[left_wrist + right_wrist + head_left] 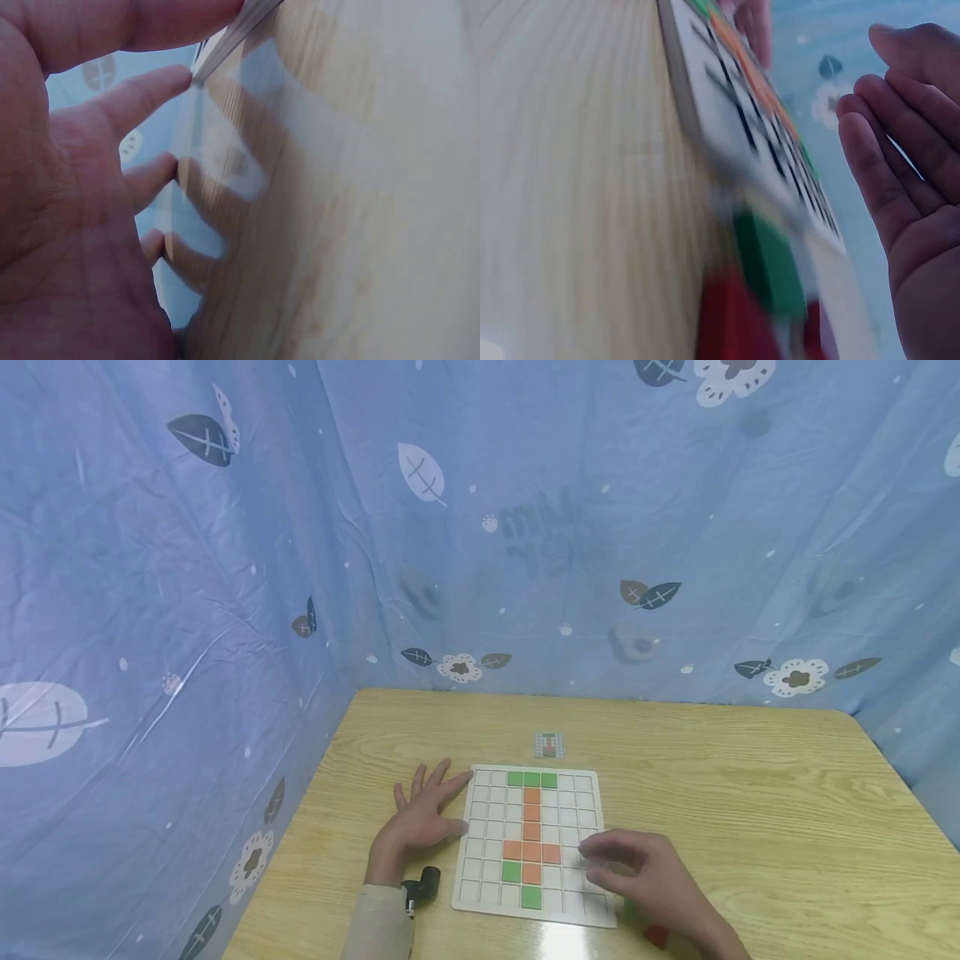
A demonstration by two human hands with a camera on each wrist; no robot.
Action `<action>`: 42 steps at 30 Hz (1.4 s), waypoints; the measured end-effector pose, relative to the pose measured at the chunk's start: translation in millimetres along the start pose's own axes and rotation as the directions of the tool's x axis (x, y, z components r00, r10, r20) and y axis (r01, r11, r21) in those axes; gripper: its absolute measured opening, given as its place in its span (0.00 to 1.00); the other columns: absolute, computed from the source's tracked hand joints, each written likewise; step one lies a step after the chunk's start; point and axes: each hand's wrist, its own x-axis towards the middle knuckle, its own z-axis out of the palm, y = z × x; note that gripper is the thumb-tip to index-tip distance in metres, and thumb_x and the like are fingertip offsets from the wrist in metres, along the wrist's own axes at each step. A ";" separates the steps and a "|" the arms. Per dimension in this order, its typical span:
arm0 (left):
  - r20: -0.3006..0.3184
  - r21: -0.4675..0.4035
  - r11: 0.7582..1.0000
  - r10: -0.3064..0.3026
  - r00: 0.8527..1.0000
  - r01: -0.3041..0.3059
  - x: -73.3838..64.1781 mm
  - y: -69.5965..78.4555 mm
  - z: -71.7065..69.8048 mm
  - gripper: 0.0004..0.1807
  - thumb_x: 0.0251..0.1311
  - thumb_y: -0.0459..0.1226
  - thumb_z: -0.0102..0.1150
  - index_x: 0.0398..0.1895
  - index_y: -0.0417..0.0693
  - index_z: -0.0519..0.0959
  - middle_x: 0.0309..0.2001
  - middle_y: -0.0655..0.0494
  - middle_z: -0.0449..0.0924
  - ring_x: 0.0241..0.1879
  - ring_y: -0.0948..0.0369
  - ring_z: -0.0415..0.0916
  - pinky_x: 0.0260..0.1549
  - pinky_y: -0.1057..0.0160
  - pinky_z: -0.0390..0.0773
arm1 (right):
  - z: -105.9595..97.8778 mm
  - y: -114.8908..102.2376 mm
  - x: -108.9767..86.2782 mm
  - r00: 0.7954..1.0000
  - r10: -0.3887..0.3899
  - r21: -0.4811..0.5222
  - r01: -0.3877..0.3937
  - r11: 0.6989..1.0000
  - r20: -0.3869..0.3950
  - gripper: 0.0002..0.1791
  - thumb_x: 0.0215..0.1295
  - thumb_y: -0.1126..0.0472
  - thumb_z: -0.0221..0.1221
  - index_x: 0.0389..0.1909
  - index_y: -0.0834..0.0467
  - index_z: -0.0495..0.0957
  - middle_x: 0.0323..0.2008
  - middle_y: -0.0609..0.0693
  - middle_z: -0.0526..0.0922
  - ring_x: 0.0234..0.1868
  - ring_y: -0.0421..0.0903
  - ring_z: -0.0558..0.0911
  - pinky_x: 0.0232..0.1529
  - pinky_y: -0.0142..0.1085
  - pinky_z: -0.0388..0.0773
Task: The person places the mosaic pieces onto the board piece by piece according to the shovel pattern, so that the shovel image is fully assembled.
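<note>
A white grid board (487, 893) lies on the table with coloured square tiles in its cells. Three green tiles (532, 778) line the far row. An orange column (532, 812) runs down from them to an orange crossbar, with more orange and green tiles nearer me. My left hand (422, 818) is spread at the board's left edge, forefinger and thumb touching it. Over the board's right edge hovers my right hand (652, 872), its fingers slightly bent and apart from the thumb. In the right wrist view nothing shows in that hand (922, 172).
A small card (550, 745) with a printed grid pattern lies beyond the board. Green (769, 262) and red (735, 322) blocks lie beside the board's near right, partly under my right hand. A black elbow-shaped piece (423, 887) is by my left wrist. A blue curtain (525, 568) surrounds the table.
</note>
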 end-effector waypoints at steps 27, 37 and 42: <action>-0.002 -0.006 1.000 -0.006 1.000 0.006 -2.3 -2.6 0.7 0.50 0.51 0.38 0.68 0.84 0.62 0.69 0.90 0.44 0.47 0.89 0.33 0.25 0.74 0.18 0.16 | -56.0 25.5 -62.8 0.971 0.222 -0.001 -0.222 0.975 0.085 0.18 0.71 0.58 0.71 0.58 0.61 0.88 0.53 0.50 0.94 0.51 0.34 0.91 0.50 0.26 0.87; -0.008 -0.002 1.000 0.000 1.000 0.000 -0.6 -3.8 2.1 0.50 0.50 0.39 0.67 0.84 0.63 0.69 0.90 0.44 0.47 0.89 0.34 0.25 0.74 0.18 0.16 | -49.8 27.7 -64.7 0.993 0.109 -0.086 -0.105 0.991 0.044 0.16 0.67 0.61 0.74 0.55 0.59 0.90 0.51 0.49 0.95 0.48 0.33 0.92 0.46 0.26 0.88; -0.003 -0.001 1.000 -0.004 1.000 0.004 -0.3 -2.4 1.8 0.50 0.50 0.40 0.68 0.84 0.63 0.69 0.90 0.44 0.46 0.89 0.34 0.25 0.74 0.18 0.16 | -47.8 29.8 -67.7 0.999 0.054 -0.161 -0.052 0.986 0.006 0.14 0.65 0.63 0.75 0.52 0.56 0.91 0.48 0.47 0.95 0.45 0.33 0.91 0.43 0.25 0.87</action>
